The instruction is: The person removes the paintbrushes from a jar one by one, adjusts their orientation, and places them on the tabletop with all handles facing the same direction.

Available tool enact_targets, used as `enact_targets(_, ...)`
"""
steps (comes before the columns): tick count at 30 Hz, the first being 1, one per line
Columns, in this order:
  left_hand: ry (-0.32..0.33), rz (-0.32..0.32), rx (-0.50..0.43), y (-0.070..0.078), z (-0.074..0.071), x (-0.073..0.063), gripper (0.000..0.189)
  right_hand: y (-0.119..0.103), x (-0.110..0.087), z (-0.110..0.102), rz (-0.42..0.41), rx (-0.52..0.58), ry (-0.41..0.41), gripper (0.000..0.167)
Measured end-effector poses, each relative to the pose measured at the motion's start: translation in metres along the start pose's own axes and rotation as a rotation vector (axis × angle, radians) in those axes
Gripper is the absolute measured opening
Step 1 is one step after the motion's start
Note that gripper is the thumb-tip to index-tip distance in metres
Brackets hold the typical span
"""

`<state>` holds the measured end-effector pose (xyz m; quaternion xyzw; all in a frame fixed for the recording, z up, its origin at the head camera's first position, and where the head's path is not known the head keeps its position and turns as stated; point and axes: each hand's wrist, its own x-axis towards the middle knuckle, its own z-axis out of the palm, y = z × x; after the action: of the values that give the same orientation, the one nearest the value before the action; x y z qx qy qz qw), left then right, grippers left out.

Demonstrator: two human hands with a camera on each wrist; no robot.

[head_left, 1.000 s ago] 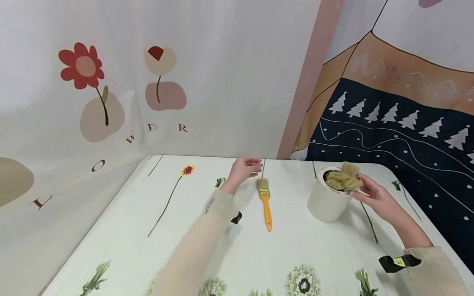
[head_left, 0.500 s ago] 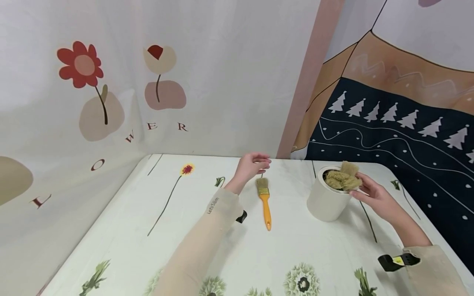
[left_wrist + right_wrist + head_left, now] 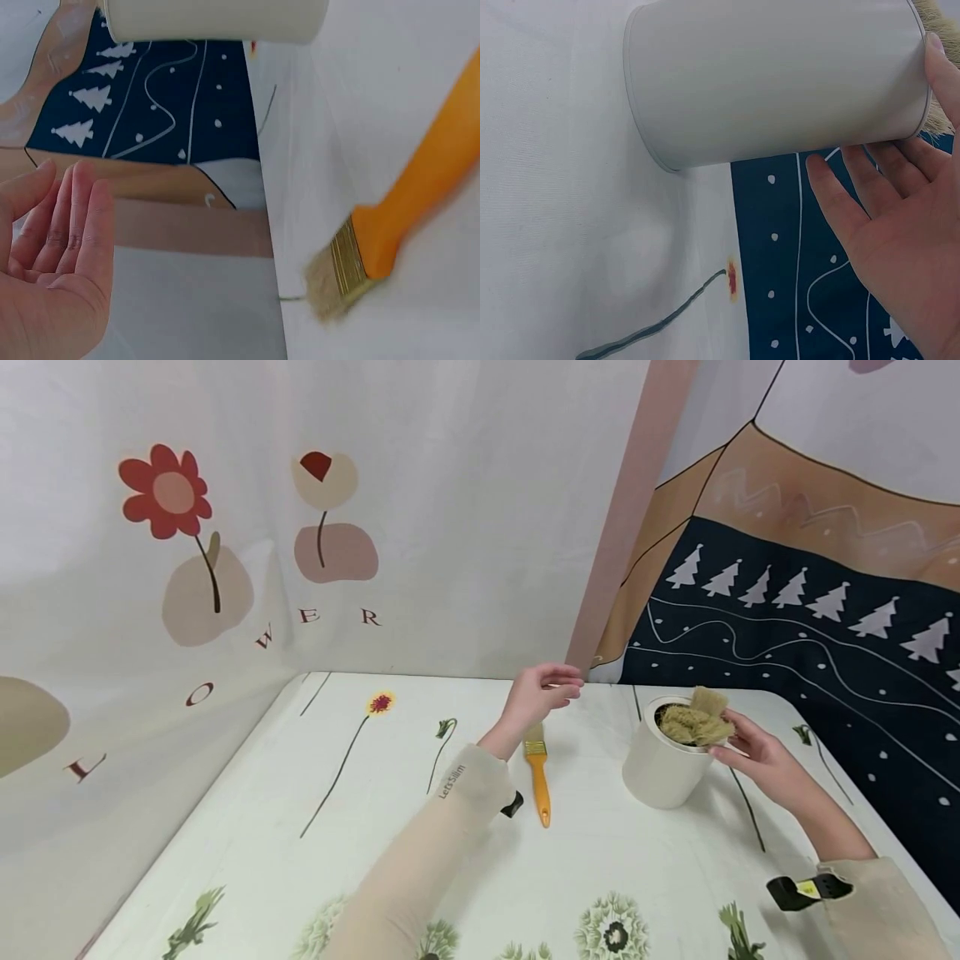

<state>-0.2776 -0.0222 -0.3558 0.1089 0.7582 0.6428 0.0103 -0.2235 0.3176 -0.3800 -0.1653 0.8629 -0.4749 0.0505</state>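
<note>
On the table lies a paintbrush (image 3: 542, 785) with an orange handle, metal ferrule and tan bristles pointing away from me. My left hand (image 3: 540, 697) hovers above its bristle end, fingers loosely bent, holding nothing. In the left wrist view, that hand (image 3: 64, 277) is well apart from the paintbrush (image 3: 382, 232). To the right stands a white round canister (image 3: 663, 772), with yellowish-tan bristly tufts (image 3: 693, 725) sticking out of its mouth. My right hand (image 3: 765, 756) rests against the canister's right rim. Its thumb and fairly straight fingers (image 3: 874, 187) touch there; the palm stays apart.
A white cloth with printed flowers covers the table (image 3: 592, 852). A pale curtain (image 3: 465, 527) with flower prints hangs behind it. At the right hangs a dark blue cloth (image 3: 750, 635) with white trees.
My left hand has moved right and slightly away from me, from left of the paintbrush to over its bristles. The right hand, canister and paintbrush have stayed in place.
</note>
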Motion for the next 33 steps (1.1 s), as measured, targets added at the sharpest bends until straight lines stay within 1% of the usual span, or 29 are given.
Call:
enact_targets(7,-0.006,0.080,0.066,0.006,0.016,-0.004,0.028,0.002,0.001,0.000,0.002,-0.002,-0.001,0.074)
enact_targets(11,-0.024,0.117,0.070,0.008,0.026,-0.004,0.027,0.003,0.001,0.000,-0.009,-0.008,0.005,0.073)
enact_targets(14,-0.041,0.126,0.048,0.009,0.034,-0.004,0.027,0.004,0.001,0.000,-0.014,-0.013,0.008,0.072)
enact_targets(20,-0.089,0.166,0.013,0.009,0.051,-0.002,0.026,0.004,-0.001,0.001,-0.012,-0.045,0.016,0.071)
enact_targets(22,-0.107,0.177,0.020,0.010,0.058,-0.002,0.025,0.004,-0.001,0.001,-0.024,-0.054,0.023,0.070)
enact_targets(28,-0.163,0.187,0.042,0.013,0.077,-0.003,0.023,0.007,-0.001,0.001,-0.072,-0.036,0.033,0.068)
enact_targets(33,-0.194,0.199,0.078,0.013,0.090,-0.004,0.023,0.007,-0.001,0.001,-0.097,-0.033,0.033,0.067)
